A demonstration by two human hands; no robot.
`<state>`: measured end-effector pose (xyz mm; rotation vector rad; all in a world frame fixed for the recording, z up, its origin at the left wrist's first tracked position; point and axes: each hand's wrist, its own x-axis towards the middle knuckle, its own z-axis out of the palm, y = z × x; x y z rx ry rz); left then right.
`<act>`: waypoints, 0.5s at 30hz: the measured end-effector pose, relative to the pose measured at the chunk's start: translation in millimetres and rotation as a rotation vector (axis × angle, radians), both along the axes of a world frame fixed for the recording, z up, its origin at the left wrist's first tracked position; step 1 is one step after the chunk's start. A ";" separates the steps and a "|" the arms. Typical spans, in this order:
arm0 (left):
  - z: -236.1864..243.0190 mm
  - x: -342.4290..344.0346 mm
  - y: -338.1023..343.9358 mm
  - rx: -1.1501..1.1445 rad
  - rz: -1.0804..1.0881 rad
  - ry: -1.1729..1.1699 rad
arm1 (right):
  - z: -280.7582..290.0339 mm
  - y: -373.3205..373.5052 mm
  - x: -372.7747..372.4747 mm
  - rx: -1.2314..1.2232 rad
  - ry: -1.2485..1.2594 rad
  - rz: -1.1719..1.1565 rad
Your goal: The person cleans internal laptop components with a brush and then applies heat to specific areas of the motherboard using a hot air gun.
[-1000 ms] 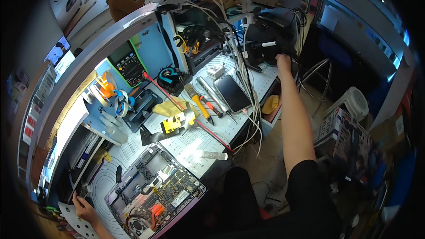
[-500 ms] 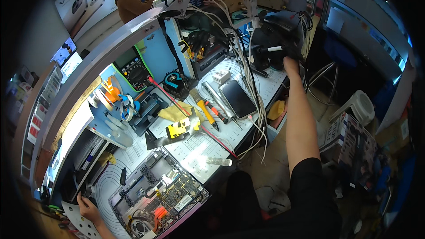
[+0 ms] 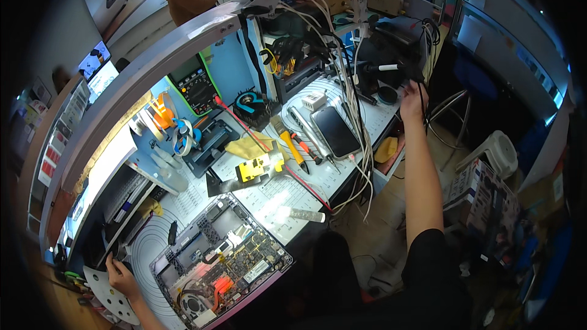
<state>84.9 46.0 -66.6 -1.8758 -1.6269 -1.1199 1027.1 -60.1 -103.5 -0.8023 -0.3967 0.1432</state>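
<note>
Showing beside a black cable (image 3: 424, 98) at two o'clock, the right hand's (image 3: 414, 105) fingers are curled; whether it is clamped cannot be told. At eight, the left hand's (image 3: 123, 279) fingers are bent together near a shelf edge (image 3: 131, 216), perhaps for support. At seven, the opened laptop (image 3: 221, 263) is laid flat, apparently for access. The right arm (image 3: 422, 177) is stretched nearly straight.
</note>
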 end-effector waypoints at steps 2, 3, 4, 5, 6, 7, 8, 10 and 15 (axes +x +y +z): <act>2.3 -6.1 -4.3 0.046 -0.017 0.009 | 26.9 4.8 -36.9 0.310 0.191 0.350; 1.7 -6.8 -4.0 0.099 -0.049 0.012 | 29.4 11.5 -43.4 0.308 0.192 0.349; -3.4 -0.8 1.6 0.095 -0.069 -0.003 | 32.2 11.4 -36.5 0.204 0.226 0.293; -5.1 1.1 3.1 0.096 -0.077 -0.005 | 31.5 13.6 -40.0 0.102 0.273 0.246; -6.0 3.2 4.5 0.097 -0.086 -0.008 | 24.8 10.3 -47.3 0.045 0.241 0.187; -4.8 3.9 2.6 0.098 -0.083 -0.013 | 21.2 10.5 -60.4 0.044 0.236 0.189; -3.4 8.0 2.1 0.065 -0.095 -0.029 | 17.9 6.4 -71.6 -0.077 0.094 0.046; -3.7 13.0 3.6 0.030 -0.108 -0.047 | 11.7 -11.0 -88.1 -0.363 -0.221 -0.140; 7.3 -5.3 -8.0 0.174 -0.174 0.044 | 50.4 -43.9 -183.5 -0.437 -0.582 0.013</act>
